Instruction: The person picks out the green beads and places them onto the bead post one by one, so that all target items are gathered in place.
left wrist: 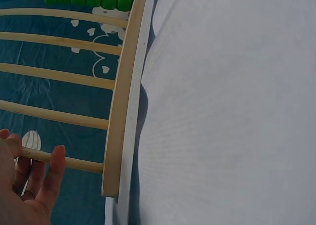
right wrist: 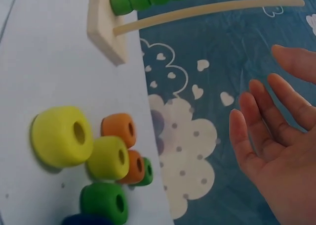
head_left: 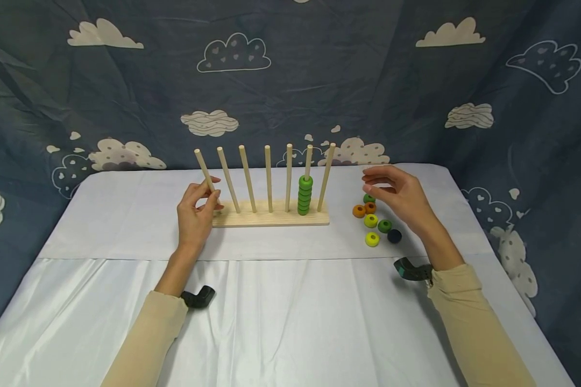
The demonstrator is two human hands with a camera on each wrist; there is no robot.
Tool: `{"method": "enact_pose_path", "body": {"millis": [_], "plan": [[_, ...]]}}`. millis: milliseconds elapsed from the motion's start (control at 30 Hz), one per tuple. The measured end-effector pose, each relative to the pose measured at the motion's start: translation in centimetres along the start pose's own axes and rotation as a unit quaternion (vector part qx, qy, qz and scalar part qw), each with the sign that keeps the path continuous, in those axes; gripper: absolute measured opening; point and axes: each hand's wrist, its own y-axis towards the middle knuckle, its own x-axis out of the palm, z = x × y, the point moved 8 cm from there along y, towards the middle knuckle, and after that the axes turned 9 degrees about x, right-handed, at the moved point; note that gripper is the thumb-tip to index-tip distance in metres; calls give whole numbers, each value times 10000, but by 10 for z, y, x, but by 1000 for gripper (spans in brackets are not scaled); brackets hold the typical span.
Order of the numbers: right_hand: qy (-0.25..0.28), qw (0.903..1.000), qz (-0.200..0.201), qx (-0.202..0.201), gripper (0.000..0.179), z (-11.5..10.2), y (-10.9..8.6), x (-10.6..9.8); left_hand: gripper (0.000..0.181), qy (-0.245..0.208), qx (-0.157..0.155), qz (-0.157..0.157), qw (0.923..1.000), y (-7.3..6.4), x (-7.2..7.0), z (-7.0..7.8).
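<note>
A wooden peg rack [head_left: 271, 219] with a row of upright pegs stands on the white table. Several green beads [head_left: 305, 195] are stacked on the second peg from the right; the other pegs are bare. My left hand [head_left: 196, 215] holds the leftmost peg [left wrist: 84, 164] between thumb and fingers. Raised above the loose beads, my right hand [head_left: 401, 196] has its fingers apart and nothing in them. Below it lie yellow beads [right wrist: 61, 136], orange beads [right wrist: 118, 129], green beads [right wrist: 104, 202] and a dark blue bead [head_left: 394, 236].
White cloth [head_left: 290, 312] covers the table, with a crease running across it. A dark blue curtain [head_left: 319, 86] with cloud prints hangs right behind the table and along its right side. Each wrist carries a black camera [head_left: 198, 297].
</note>
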Motion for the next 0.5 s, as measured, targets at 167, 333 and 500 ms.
{"method": "enact_pose_path", "body": {"millis": [167,333,500], "plan": [[-174,9998,-29,68,45,12,-1,-1,29,-34,34,19,10000,0,0,-1],[-302,9995,-90,61,46,21,-2,-2,29,-36,34,23,10000,0,0,-2],[-383,9992,-106,98,45,28,-4,-3,28,-32,27,16,10000,0,0,-1]]}}
